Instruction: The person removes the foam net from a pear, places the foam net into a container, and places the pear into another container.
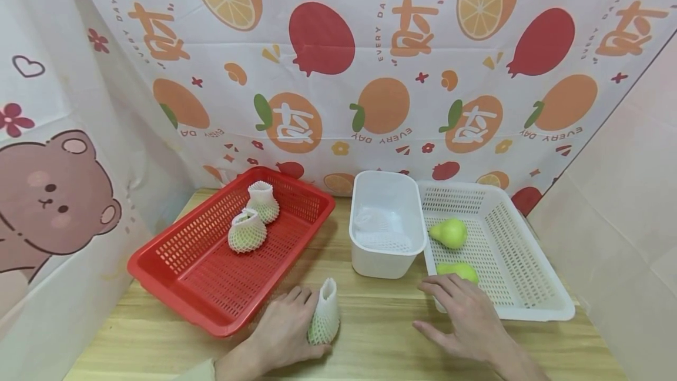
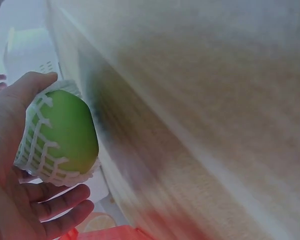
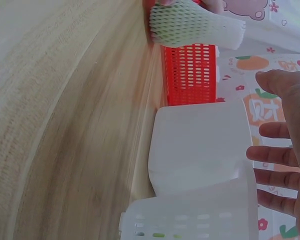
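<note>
My left hand point(image 1: 288, 327) grips a green pear in a white foam net point(image 1: 324, 321) low over the table, beside the red basket's front corner. In the left wrist view the bare green bottom of that pear point(image 2: 72, 131) pokes out of the net, with thumb and fingers around it. My right hand point(image 1: 465, 319) holds nothing; its fingers are spread near the front left edge of the white basket point(image 1: 545, 312). In that basket lie two bare green pears point(image 1: 451, 233), the nearer one partly hidden behind the right hand.
The red basket point(image 1: 185, 240) on the left holds two pears in foam nets point(image 1: 247, 233). Between the baskets stands a white plastic bin point(image 1: 388, 263) with white foam nets point(image 1: 383, 241) inside. A fruit-print cloth point(image 1: 328, 157) hangs behind the wooden table point(image 1: 370, 334).
</note>
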Motion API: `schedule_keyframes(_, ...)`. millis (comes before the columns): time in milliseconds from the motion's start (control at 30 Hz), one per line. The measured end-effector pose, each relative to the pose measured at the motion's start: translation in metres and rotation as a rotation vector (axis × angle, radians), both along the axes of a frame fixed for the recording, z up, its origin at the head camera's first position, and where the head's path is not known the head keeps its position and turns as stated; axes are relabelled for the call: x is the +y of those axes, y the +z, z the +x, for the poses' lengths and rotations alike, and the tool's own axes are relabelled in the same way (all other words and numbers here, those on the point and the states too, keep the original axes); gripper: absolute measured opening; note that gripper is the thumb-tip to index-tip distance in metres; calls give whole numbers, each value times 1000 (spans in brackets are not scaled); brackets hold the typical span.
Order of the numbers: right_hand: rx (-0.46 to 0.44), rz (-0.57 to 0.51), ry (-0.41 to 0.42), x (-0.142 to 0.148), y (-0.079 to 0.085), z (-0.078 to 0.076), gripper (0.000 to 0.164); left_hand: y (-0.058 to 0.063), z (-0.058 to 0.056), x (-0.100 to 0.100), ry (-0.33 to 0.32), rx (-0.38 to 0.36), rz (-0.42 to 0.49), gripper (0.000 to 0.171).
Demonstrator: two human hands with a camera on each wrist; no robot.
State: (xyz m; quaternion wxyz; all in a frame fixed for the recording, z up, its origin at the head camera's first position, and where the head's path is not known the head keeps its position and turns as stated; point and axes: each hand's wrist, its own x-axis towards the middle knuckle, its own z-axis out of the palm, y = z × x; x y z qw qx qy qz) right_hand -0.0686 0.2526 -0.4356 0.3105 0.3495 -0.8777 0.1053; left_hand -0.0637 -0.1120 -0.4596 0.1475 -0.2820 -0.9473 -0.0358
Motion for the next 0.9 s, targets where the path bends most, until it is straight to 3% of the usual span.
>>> schedule_keyframes(400,-14,-23,15,-8,-1,1,59,15,-4,6,-23,83,101,89)
schedule_keyframes(667,-41,-84,56,-17,-5,-1,60,23,-4,12,-36,154,168,102)
schedule_keyframes(900,-131,-143,72,-28,-4,0,63,29,-5,20,-110,220,280,105)
